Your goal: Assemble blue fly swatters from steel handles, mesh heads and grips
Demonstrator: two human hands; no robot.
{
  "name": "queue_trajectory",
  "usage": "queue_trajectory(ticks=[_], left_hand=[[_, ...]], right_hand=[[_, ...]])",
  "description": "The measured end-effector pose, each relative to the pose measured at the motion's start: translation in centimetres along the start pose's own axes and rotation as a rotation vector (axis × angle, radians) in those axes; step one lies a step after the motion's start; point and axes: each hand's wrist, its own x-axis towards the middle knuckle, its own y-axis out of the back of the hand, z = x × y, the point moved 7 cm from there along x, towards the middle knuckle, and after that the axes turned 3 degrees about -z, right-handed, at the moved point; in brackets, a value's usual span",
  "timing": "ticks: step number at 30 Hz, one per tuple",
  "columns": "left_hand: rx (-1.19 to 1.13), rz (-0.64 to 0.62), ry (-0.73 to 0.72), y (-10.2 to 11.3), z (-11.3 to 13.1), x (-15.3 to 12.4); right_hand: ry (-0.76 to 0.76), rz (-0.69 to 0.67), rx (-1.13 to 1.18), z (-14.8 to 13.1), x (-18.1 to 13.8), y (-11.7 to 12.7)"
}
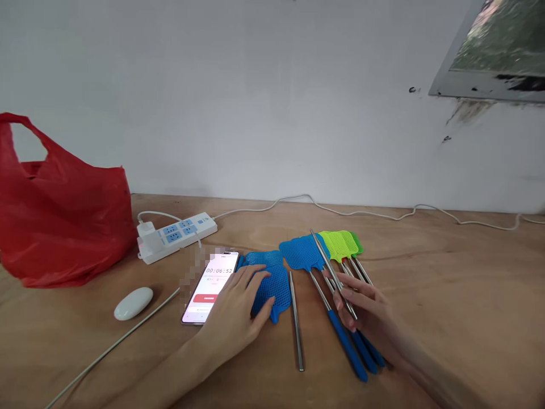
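Note:
My right hand grips a slim silver metal rod between thumb and fingers, tilted with its tip up to the left. Under and beside it lie several fly swatters with blue handles, their mesh heads in blue, yellow-green and green. My left hand has its fingers apart over loose blue swatter heads; its fingertips rest at their edge or just above, I cannot tell which. Between my hands a second metal rod lies on the table.
Left of my left hand is a phone with a timer on its screen. Further left are a white mouse, a power strip and a red plastic bag. A white cable runs along the wall on the wooden table.

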Motion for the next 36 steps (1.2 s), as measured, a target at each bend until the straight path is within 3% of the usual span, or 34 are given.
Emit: queue_trajectory(ticks=[4,9,17,23,26,31,36], left_hand=[[0.142,-0.098,0.002,-1.4,-0.8,-0.3],[0.105,-0.177,0.054,-1.8,-1.5,-0.1],[-0.127,-0.068,0.215,-0.6,-2.9,0.4],[-0.460,0.055,0.347,0.9,-3.8,0.5],[-0.657,0.156,0.446,1.6,-4.3,0.4],[-1.015,0.158,0.635,0.5,-4.7,0.1],[-1.234,0.187,0.717,-0.2,-4.6,-0.2]], right_hand=[[0.009,-0.046,-0.050,0.6,0.1,-0.2],[-0.008,-0.015,-0.054,1.0,0.5,0.3],[0.015,-0.072,-0.179,1.2,0.6,-0.1],[0.076,-0.049,-0.303,1.0,0.6,0.4],[0.126,-0.001,-0.522,0.3,0.2,0.6],[0.402,0.066,-1.136,-1.6,-0.9,-0.6],[0.478,0.008,-1.314,-1.5,-1.1,-1.6]])
